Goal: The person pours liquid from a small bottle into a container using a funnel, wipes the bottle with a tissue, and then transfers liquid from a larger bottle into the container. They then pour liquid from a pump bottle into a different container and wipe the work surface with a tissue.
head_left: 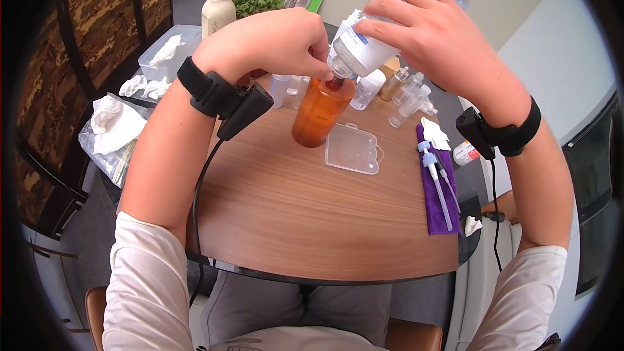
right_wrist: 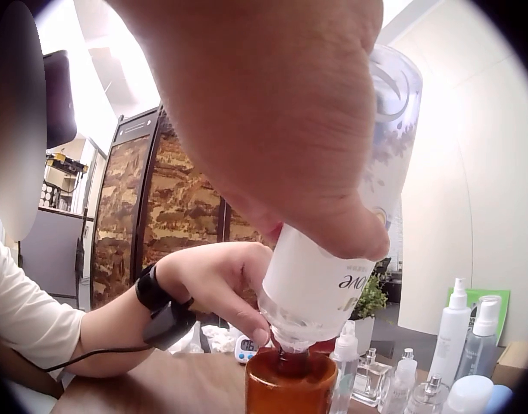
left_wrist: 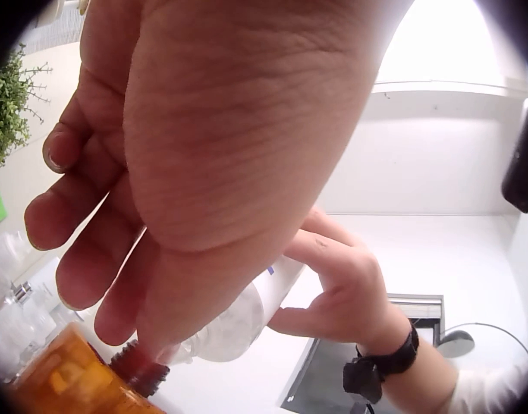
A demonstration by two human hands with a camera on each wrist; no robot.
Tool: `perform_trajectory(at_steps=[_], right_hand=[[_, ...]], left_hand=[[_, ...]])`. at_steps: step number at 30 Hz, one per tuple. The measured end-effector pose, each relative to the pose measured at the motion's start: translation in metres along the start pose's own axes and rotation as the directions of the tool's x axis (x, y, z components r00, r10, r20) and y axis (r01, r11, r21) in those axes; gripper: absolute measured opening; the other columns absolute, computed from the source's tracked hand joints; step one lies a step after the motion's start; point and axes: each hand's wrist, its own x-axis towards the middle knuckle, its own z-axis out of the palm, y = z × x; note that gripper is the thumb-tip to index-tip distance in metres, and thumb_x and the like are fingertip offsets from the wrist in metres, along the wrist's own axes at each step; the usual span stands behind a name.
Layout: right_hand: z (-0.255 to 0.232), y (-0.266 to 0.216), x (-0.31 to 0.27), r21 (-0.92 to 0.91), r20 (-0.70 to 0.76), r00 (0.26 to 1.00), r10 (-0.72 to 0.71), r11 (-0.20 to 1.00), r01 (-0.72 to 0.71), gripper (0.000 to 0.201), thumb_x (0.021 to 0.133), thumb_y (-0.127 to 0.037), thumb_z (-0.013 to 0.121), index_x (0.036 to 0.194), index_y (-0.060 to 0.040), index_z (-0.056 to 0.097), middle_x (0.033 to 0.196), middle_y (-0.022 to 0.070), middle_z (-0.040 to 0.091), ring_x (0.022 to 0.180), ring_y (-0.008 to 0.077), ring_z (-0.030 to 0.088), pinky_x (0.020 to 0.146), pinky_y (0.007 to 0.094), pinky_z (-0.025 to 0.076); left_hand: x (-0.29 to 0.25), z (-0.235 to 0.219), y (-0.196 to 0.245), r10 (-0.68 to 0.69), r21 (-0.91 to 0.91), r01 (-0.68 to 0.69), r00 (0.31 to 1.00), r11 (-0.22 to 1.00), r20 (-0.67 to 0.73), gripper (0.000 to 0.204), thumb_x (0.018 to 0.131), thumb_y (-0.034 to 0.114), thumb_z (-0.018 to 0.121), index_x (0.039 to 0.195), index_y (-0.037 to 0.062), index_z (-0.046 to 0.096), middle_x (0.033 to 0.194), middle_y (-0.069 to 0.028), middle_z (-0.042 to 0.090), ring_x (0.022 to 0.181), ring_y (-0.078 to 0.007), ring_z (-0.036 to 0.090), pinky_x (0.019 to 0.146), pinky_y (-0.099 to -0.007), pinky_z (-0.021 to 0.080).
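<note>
The right hand [head_left: 432, 32] grips a clear bottle with a white label [head_left: 367, 52], tilted with its neck down at the mouth of an amber bottle [head_left: 318, 114]. In the right wrist view the clear bottle's neck [right_wrist: 290, 336] meets the amber bottle's opening [right_wrist: 292, 379]. The amber bottle stands upright on the wooden table. At the joined necks the left hand [head_left: 279, 42] pinches with thumb and fingertips; in the left wrist view its thumb lies by the dark threaded neck [left_wrist: 139, 366]. Whether it holds one neck or both is unclear.
A clear plastic case [head_left: 352, 149] lies beside the amber bottle. Several small bottles stand behind it. On the right, a pump [head_left: 435, 179] lies on a purple cloth [head_left: 442, 218]. A cream pump bottle [head_left: 218, 13] and a tissue bin [head_left: 170, 45] are at the back left.
</note>
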Motion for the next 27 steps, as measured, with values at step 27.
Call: perform_trajectory(at_steps=[27], right_hand=[[-0.019, -0.001, 0.037, -0.065, 0.171, 0.979, -0.108, 0.991, 0.121, 0.043, 0.075, 0.002, 0.080, 0.115, -0.0133, 0.075, 0.118, 0.0021, 0.073, 0.119, 0.0252, 0.064, 0.108, 0.0390, 0.049]], left_hand=[[-0.008, -0.011, -0.005, -0.104, 0.017, 0.104, 0.994, 0.994, 0.037, 0.023, 0.087, 0.016, 0.079, 0.101, -0.0019, 0.080, 0.090, -0.0141, 0.079, 0.076, -0.0259, 0.074, 0.070, -0.0363, 0.059]])
